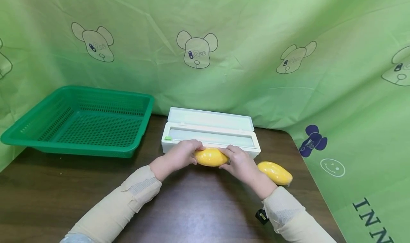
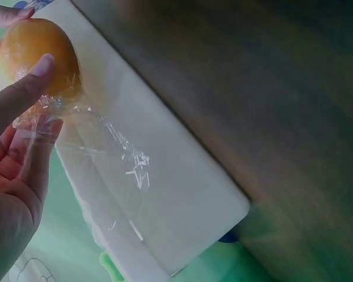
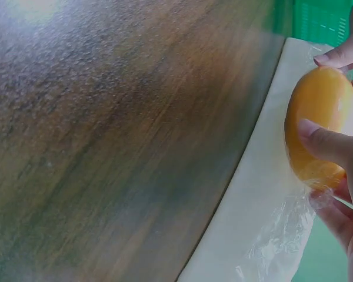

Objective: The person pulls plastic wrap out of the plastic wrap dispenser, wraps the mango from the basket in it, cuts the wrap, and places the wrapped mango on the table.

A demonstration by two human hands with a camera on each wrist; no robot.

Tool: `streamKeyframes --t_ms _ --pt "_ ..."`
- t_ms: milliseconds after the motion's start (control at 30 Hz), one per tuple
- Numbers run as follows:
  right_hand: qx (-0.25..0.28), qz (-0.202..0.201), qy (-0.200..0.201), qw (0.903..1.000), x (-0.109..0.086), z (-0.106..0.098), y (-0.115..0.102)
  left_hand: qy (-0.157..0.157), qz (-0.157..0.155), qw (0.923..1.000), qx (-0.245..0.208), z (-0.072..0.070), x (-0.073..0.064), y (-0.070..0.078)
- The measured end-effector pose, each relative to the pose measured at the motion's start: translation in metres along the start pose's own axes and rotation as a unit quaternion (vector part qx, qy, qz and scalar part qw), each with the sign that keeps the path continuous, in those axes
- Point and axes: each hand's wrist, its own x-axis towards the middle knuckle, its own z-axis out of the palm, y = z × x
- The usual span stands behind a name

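A smooth oval yellow fruit (image 1: 211, 157), mango-like, is held level just in front of a white cling film dispenser (image 1: 256, 151). My left hand (image 1: 181, 154) grips its left end, and my right hand (image 1: 240, 164) grips the right end. In the left wrist view the thumb presses on the fruit (image 2: 38, 41), and clear cling film (image 2: 123, 158) trails from it across the dispenser. From the right wrist, crumpled film (image 3: 276, 235) shows below the fruit's near end. The dispenser's lid (image 1: 209, 119) stands raised at the back.
On the left of the dark wooden table (image 1: 198, 207) stands a green plastic basket (image 1: 77, 148). Another yellow fruit (image 1: 275, 173), shiny with film, lies right of my right hand. A small black object (image 1: 262, 216) is beside my right sleeve. A green curtain (image 1: 243, 83) hangs behind.
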Motion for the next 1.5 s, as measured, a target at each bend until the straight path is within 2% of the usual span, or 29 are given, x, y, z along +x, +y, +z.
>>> streamKeyframes --t_ms 367,800,1100,1333,1500 --pt "-0.001 0.004 -0.011 0.9999 -0.004 0.008 0.003 0.000 0.001 0.9998 0.021 0.006 -0.002 -0.001" --pt "0.015 0.016 -0.031 0.9993 -0.005 0.012 0.005 -0.019 -0.008 0.9998 -0.002 0.011 -0.001 -0.004" --pt "0.027 0.021 -0.046 0.9984 -0.004 0.013 0.006 -0.019 -0.016 0.9997 0.005 0.015 -0.001 -0.006" --pt "0.042 0.042 -0.070 0.9958 -0.001 0.011 0.007 -0.030 -0.016 0.9994 0.007 0.011 0.000 -0.006" --pt "0.057 0.047 -0.102 0.9920 0.002 0.005 0.008 -0.050 0.007 0.9987 0.002 0.004 0.000 -0.008"
